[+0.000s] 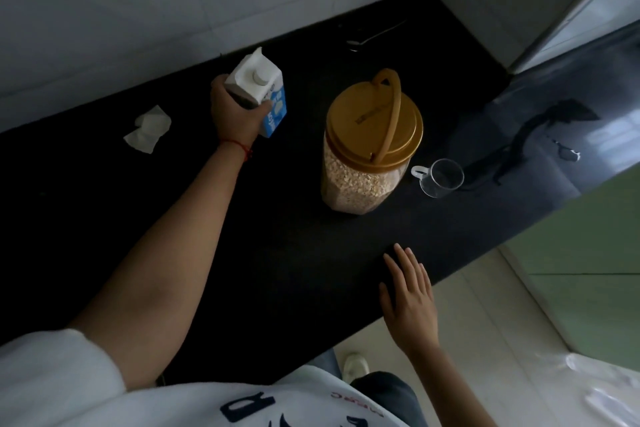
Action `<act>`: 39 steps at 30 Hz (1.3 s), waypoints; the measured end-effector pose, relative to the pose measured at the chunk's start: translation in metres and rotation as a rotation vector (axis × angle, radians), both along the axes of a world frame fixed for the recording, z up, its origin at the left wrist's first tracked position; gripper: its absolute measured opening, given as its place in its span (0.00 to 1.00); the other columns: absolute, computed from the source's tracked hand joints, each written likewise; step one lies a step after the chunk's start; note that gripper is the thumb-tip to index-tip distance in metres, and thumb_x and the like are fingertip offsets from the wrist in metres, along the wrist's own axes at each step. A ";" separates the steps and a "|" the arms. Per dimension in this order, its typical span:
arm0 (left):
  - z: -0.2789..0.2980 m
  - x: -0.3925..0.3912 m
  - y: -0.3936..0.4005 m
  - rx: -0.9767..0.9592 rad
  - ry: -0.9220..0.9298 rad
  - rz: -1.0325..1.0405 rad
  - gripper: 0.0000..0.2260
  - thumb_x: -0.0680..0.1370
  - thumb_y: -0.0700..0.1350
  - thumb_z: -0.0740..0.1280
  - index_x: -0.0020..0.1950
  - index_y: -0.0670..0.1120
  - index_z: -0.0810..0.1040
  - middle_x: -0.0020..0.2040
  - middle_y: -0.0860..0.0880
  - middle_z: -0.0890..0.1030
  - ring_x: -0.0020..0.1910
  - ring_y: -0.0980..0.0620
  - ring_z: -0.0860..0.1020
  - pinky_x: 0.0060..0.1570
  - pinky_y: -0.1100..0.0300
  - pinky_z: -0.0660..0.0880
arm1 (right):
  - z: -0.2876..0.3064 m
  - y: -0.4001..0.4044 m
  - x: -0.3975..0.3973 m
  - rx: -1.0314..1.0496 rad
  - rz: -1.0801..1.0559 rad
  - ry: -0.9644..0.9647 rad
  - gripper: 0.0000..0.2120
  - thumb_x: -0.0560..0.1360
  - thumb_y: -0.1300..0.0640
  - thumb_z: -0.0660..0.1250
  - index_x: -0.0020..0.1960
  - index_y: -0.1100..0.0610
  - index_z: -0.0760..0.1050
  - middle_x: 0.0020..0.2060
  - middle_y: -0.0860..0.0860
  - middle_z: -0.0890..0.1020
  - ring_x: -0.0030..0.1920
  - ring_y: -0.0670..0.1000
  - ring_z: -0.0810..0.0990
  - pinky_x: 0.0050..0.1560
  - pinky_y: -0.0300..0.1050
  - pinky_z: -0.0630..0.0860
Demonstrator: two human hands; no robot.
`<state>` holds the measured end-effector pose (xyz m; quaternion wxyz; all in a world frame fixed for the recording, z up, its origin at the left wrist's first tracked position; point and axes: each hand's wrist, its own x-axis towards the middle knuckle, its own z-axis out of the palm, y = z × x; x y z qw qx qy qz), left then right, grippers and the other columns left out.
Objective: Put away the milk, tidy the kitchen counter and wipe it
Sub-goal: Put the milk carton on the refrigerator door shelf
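Left hand [239, 114]: wrapped around the milk carton [258, 90].
Right hand [410, 298]: open and flat, fingers spread at the front edge of the black tabletop [277, 236].
Milk carton: tilted, near the wall.
Oat jar [370, 146]: beside the milk.
Glass cup [440, 178]: just right of the jar.

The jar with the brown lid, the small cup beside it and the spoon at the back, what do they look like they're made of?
Jar: clear plastic, probably, its brown lid opaque moulded plastic with a loop handle. Cup: see-through, glass or clear plastic; cannot tell which. Spoon: likely metal, thin with a bright glint.
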<state>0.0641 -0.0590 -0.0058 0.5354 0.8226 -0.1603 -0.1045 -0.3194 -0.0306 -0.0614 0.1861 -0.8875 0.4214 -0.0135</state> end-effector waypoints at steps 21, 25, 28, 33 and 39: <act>0.020 -0.266 0.186 -0.150 0.068 0.399 0.31 0.64 0.36 0.76 0.63 0.45 0.67 0.54 0.55 0.77 0.55 0.53 0.78 0.51 0.49 0.79 | 0.004 -0.030 -0.019 0.124 0.306 -0.055 0.24 0.76 0.53 0.63 0.70 0.56 0.64 0.74 0.56 0.60 0.75 0.56 0.53 0.72 0.49 0.49; 0.020 -0.338 0.206 -0.136 0.105 0.633 0.31 0.64 0.36 0.76 0.63 0.44 0.67 0.53 0.56 0.78 0.52 0.57 0.79 0.48 0.54 0.79 | 0.015 -0.034 -0.026 0.237 0.503 -0.193 0.21 0.73 0.63 0.67 0.65 0.61 0.71 0.67 0.60 0.71 0.67 0.61 0.69 0.66 0.56 0.67; 0.022 -0.393 0.229 -0.097 0.104 0.803 0.30 0.63 0.39 0.78 0.60 0.48 0.68 0.53 0.55 0.78 0.52 0.62 0.77 0.44 0.60 0.79 | 0.023 -0.014 -0.033 0.254 0.702 -0.300 0.18 0.71 0.68 0.67 0.60 0.62 0.74 0.59 0.60 0.77 0.57 0.60 0.77 0.52 0.58 0.78; 0.018 -0.476 0.294 -0.006 0.097 1.055 0.33 0.62 0.38 0.78 0.62 0.44 0.67 0.53 0.54 0.75 0.50 0.55 0.77 0.40 0.60 0.80 | 0.021 0.045 -0.048 0.340 1.115 -0.269 0.13 0.73 0.65 0.66 0.56 0.58 0.77 0.50 0.55 0.82 0.49 0.55 0.81 0.50 0.42 0.76; 0.001 -0.590 0.382 0.030 0.105 1.414 0.30 0.65 0.34 0.75 0.63 0.39 0.66 0.58 0.42 0.75 0.55 0.50 0.74 0.46 0.56 0.77 | -0.011 0.130 -0.067 0.343 1.470 0.408 0.17 0.78 0.50 0.57 0.66 0.51 0.68 0.64 0.50 0.73 0.64 0.50 0.72 0.65 0.43 0.69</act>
